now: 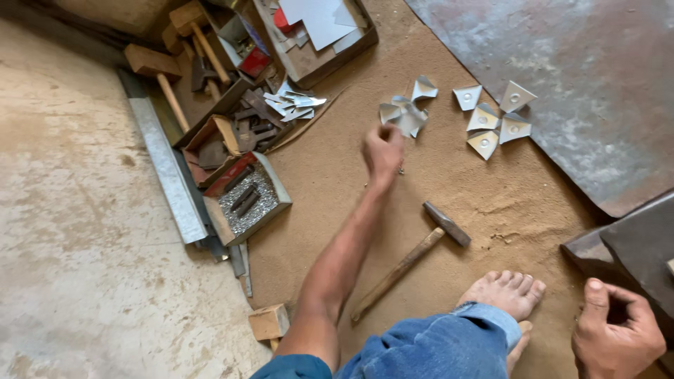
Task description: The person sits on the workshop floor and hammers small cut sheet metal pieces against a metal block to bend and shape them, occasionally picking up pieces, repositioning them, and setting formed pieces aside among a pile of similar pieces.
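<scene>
Up front, left hand (382, 151) outstretched, fingers clenched near metal triangles (404, 112); right hand (614, 337) loosely curled, empty.

The floor is a pale, stained concrete floor (84, 231) on the left, with a brown fibreboard sheet (421, 231) laid over it in the middle. A rusty, grey-mottled metal sheet (583, 91) lies over the board's upper right part, and a long strip of grey metal (168, 168) runs along the board's left edge. Soft, even daylight falls from above, leaving only faint shadows.
</scene>
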The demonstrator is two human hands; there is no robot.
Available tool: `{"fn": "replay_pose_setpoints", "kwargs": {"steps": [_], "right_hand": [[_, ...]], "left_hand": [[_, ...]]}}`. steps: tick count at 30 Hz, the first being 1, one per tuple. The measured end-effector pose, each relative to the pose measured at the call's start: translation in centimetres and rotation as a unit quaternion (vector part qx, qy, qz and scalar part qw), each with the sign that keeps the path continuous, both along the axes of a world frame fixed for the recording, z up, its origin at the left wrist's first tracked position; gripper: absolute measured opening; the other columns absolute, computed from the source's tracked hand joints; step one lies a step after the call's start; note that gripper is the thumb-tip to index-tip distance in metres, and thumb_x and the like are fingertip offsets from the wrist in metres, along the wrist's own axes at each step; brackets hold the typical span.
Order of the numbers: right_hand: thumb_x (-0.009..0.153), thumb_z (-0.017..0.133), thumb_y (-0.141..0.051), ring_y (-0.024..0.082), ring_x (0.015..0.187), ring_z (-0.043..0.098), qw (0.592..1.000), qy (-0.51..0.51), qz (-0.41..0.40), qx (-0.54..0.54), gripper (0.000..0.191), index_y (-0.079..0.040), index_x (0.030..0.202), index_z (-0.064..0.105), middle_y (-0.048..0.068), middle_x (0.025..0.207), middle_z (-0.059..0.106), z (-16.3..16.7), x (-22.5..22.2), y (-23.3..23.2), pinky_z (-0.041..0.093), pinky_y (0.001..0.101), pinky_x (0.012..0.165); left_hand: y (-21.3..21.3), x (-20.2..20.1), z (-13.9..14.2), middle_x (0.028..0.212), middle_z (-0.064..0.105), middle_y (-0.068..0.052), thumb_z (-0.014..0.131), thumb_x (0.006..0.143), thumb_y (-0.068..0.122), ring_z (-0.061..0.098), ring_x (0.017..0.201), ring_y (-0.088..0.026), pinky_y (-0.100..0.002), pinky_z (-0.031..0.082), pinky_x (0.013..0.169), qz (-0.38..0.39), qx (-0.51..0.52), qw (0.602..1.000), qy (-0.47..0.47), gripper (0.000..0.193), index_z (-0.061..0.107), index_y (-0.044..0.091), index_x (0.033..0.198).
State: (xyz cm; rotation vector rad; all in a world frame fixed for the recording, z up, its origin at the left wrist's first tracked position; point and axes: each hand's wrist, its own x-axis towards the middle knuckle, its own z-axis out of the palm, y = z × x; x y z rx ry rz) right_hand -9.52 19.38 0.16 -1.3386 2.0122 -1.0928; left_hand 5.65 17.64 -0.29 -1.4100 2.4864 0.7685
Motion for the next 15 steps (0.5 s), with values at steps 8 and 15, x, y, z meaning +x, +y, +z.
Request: {"fn": "replay_pose_setpoints", "kwargs": {"steps": [8, 15], "right_hand": [[0.110, 0.066, -0.006, 0.014, 0.093, 0.061, 0.953, -0.300, 0.042, 0.005, 0.018, 0.009, 0.120, 0.062, 0.014, 0.111, 0.068, -0.9, 1.8, -3.4, 0.052, 0.0246, 0.086], [0.112, 0.053, -0.002, 0.023, 0.100, 0.066, 0.835, -0.533, 0.031, 0.129, 0.022, 0.011, 0.130, 0.059, 0.016, 0.113, 0.068, -2.8, -2.3, -1.1, 0.054, 0.0341, 0.088]], "left_hand": [[-4.2, 3.6, -0.3, 0.122, 0.062, -0.015, 0.079, 0.090, 0.041, 0.063, 0.110, -0.026, -0.039, 0.054, 0.098, 0.342, 0.224, 0.781, 0.472, 0.061, 0.055, 0.010, 0.136], [-5.5, 2.5, 1.2, 0.131, 0.060, 0.003, 0.080, 0.089, 0.039, 0.057, 0.125, -0.016, -0.031, 0.047, 0.112, 0.057, -0.063, 0.860, 0.503, 0.052, 0.060, 0.025, 0.135]]}}
